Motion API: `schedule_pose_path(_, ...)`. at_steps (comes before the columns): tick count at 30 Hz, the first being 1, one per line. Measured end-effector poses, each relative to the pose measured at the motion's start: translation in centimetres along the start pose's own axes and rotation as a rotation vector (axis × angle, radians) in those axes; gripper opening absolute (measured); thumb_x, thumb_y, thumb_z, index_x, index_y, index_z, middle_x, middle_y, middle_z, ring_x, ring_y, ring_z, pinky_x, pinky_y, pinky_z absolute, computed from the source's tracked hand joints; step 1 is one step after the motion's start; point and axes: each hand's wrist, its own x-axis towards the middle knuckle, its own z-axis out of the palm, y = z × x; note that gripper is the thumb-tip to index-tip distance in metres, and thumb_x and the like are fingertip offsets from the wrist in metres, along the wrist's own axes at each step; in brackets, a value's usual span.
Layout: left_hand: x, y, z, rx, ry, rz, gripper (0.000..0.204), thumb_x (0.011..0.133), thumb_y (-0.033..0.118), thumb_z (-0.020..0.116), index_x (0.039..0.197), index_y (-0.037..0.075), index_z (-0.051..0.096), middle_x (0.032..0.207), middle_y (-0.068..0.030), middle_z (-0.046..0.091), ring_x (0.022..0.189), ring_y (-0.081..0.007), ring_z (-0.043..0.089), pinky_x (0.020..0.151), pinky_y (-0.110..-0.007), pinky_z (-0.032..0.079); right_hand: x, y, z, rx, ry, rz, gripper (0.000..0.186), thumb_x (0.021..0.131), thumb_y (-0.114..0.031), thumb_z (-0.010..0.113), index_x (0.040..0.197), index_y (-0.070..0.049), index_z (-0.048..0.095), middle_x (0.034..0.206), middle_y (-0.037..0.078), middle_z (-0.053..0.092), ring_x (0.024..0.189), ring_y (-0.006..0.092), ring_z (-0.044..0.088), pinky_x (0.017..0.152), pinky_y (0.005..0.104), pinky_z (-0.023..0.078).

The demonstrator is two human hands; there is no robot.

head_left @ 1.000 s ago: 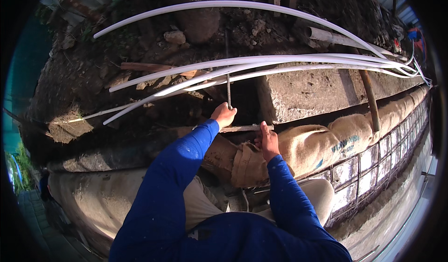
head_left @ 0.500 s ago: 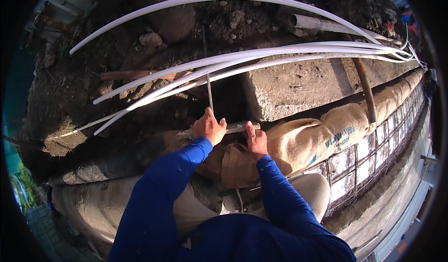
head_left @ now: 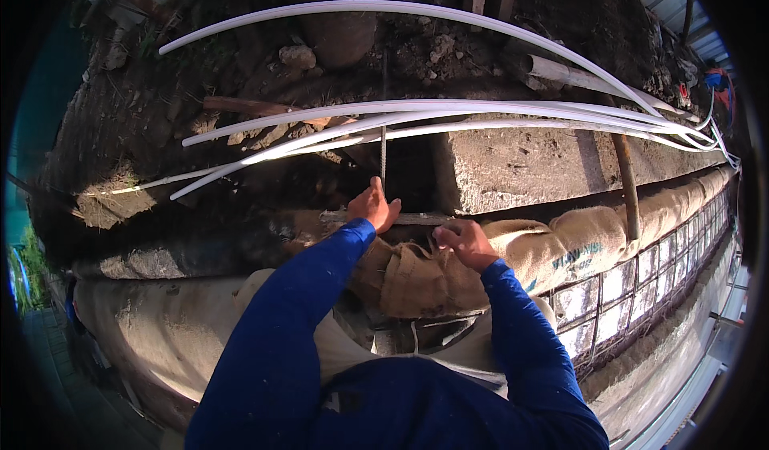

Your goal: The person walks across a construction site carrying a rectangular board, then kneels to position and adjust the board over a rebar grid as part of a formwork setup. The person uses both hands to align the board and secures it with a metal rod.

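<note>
My left hand (head_left: 373,207) is closed round the lower end of a thin ribbed steel bar (head_left: 383,157), which stands up out of the dark trench. Right beside that hand lies a short rough wooden stick (head_left: 416,218), crosswise along the top edge of the burlap. My right hand (head_left: 467,244) has its fingers curled and pinched just below the stick's right end, over the burlap; anything between the fingertips is too small to make out. Brown burlap sacking (head_left: 521,238) covers a long roll that runs from beneath my hands to the far right.
Several white plastic pipes (head_left: 320,113) bend across the trench beyond my hands. A concrete block (head_left: 521,161) sits behind the burlap, with a wooden pole (head_left: 626,181) leaning there. Steel mesh (head_left: 633,298) runs along the right. A larger pipe (head_left: 561,72) lies on the soil.
My right hand has let go of the stick's right end and moved slightly down and right, its fingers now curled. The left hand stays at the steel bar. The whole view has shifted.
</note>
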Motion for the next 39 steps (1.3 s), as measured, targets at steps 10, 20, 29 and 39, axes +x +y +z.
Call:
schedule_pose_path(10, 4.9, -14.0, -4.3, -0.714, -0.037, -0.151, 0.030, 0.103, 0.032, 0.066, 0.124, 0.010, 0.068, 0.112, -0.0049, 0.075, 0.093, -0.0159, 0.072, 0.073, -0.031, 0.055, 9.8, 7.5, -11.5, -0.703, 0.755, -0.375, 0.029, 0.087, -0.024, 0.071, 0.111, -0.007, 0.073, 0.129, 0.009, 0.067, 0.123, 0.0348, 0.058, 0.106, 0.0493, 0.045)
schedule_pose_path(20, 5.5, -19.7, -0.7, -1.409, -0.281, -0.332, 0.046, 0.114, 0.034, 0.047, 0.152, 0.008, 0.051, 0.149, -0.0094, 0.062, 0.128, -0.0260, 0.066, 0.103, -0.040, 0.055, 9.6, 6.8, -10.7, -0.712, 0.787, -0.339, 0.029, 0.084, -0.020, 0.068, 0.111, -0.011, 0.074, 0.131, 0.005, 0.065, 0.121, 0.0314, 0.058, 0.103, 0.0487, 0.044)
schedule_pose_path(29, 4.9, -20.7, -0.9, -1.396, -0.337, -0.281, 0.051, 0.115, 0.044, 0.044, 0.152, 0.011, 0.052, 0.158, -0.0035, 0.055, 0.138, -0.0232, 0.058, 0.109, -0.038, 0.051, 9.8, 6.0, -10.4, -0.675, 0.784, -0.353, 0.027, 0.082, -0.020, 0.070, 0.107, -0.011, 0.074, 0.130, 0.005, 0.066, 0.120, 0.0323, 0.059, 0.102, 0.0506, 0.046)
schedule_pose_path(39, 6.0, -17.8, -1.5, -1.193, -0.543, -0.180, 0.040, 0.117, 0.025, 0.044, 0.148, 0.003, 0.055, 0.153, -0.0095, 0.058, 0.124, -0.0181, 0.066, 0.100, -0.032, 0.056, 9.9, 6.4, -10.4, -0.744, 0.786, -0.349, 0.026, 0.084, -0.017, 0.069, 0.109, -0.012, 0.072, 0.134, 0.007, 0.067, 0.121, 0.0353, 0.059, 0.106, 0.0501, 0.044)
